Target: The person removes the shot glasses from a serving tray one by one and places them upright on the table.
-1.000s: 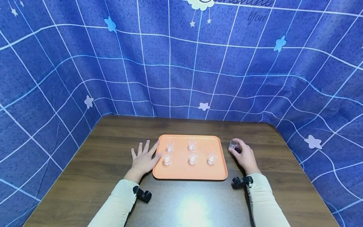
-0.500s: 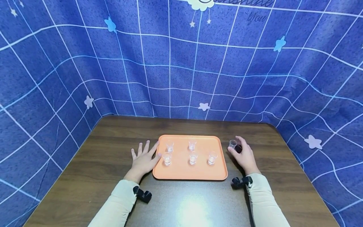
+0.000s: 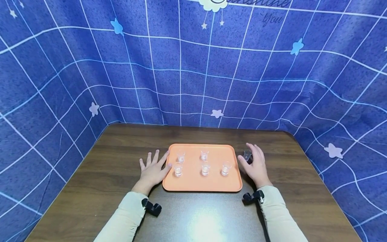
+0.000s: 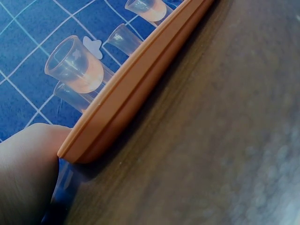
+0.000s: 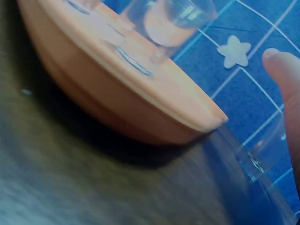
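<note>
My left hand (image 3: 152,172) lies spread flat at the left end of an orange tray (image 3: 202,185), its thumb over the rim. In the left wrist view the thumb (image 4: 33,159) meets the tray's corner. Several small clear shot glasses stand upright on the tray, among them a front-left glass (image 3: 178,170) and a front-right glass (image 3: 225,168). Right of the tray, another shot glass (image 3: 247,155) stands on the table between the parted thumb and fingers of my right hand (image 3: 256,167). The right wrist view shows that glass (image 5: 258,161) partly behind the thumb (image 5: 286,79).
A brown wooden table (image 3: 127,215) bears the tray and the glass. Blue curtain (image 3: 193,74) with white lines and stars hangs behind and along both sides of it. Black camera mounts are strapped to both wrists.
The fingers of my right hand have loosened from the shot glass beside the tray and spread apart. That hand has shifted slightly left. My left hand and the tray stay in place.
</note>
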### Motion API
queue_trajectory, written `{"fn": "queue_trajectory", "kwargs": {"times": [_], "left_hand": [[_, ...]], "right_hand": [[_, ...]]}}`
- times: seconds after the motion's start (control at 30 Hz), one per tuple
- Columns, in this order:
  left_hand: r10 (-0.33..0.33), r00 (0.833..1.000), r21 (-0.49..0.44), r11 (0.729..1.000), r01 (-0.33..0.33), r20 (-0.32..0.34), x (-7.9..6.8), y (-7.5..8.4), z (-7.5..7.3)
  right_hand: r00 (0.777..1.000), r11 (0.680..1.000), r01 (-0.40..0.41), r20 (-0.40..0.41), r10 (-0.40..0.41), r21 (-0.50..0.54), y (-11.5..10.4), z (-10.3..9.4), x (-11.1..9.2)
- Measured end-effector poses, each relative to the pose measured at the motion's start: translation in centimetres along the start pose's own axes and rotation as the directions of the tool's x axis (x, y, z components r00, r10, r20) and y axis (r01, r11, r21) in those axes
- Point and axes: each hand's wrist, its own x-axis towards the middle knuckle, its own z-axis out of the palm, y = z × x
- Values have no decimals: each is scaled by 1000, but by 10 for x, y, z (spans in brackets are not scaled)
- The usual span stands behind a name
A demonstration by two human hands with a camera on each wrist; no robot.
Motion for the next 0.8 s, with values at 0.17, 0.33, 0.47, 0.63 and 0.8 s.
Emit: {"fn": "queue_trajectory", "kwargs": {"times": [0.17,0.33,0.47,0.63,0.8], "left_hand": [[5,1000,3,1000,-5,-12,0,-1,2],[8,1000,9,1000,-8,-19,1,-3,4],[15,999,5,1000,-15,-29,1,-2,3],[18,999,0,1000,-18,-29,0,-1,0],[19,1000,-5,1000,-19,-22,1,-1,0]], "right_hand": [[994,994,106,-6,-106,-3,-6,8,-3],[977,976,213,15,-214,34,-18,14,-6],[966,967,251,59,-253,41,-26,16,-10],[956,966,249,144,-256,63,-33,18,-16],[942,966,247,217,-257,72,-36,20,-19]]}}
